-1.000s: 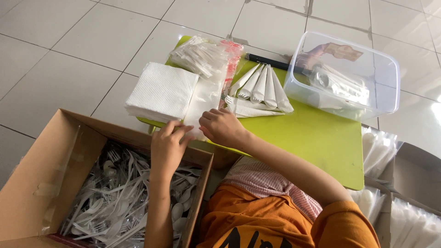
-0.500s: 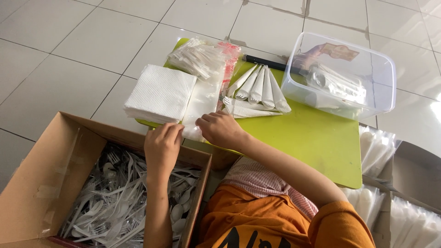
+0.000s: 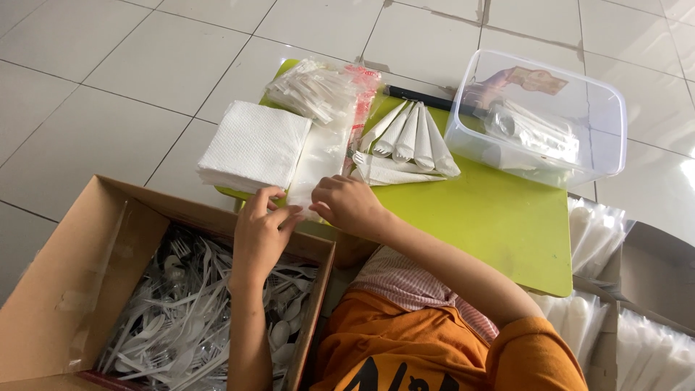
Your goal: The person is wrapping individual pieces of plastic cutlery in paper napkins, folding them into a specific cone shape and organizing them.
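Observation:
My left hand (image 3: 262, 226) reaches over the cardboard box's far wall, its fingertips on the near edge of a white napkin stack (image 3: 253, 145). My right hand (image 3: 349, 204) is curled just beside it. Both hands pinch a single white napkin (image 3: 307, 210) at the near edge of the lime-green table (image 3: 492, 217). Behind the right hand lie several folded napkin cones with cutlery inside (image 3: 405, 141). A clear bag of wrapped white pieces (image 3: 318, 90) lies behind the stack.
An open cardboard box (image 3: 79, 275) full of white plastic forks and spoons (image 3: 181, 318) stands at the lower left. A clear plastic tub (image 3: 601, 123) with wrapped cutlery sits on the table's far right. Bags of white plastic ware (image 3: 601, 232) lie to the right. The floor is tiled.
Both hands stay at the near edge of the napkin stack, and only the fingers shift a little on the napkin. The view has drifted slightly.

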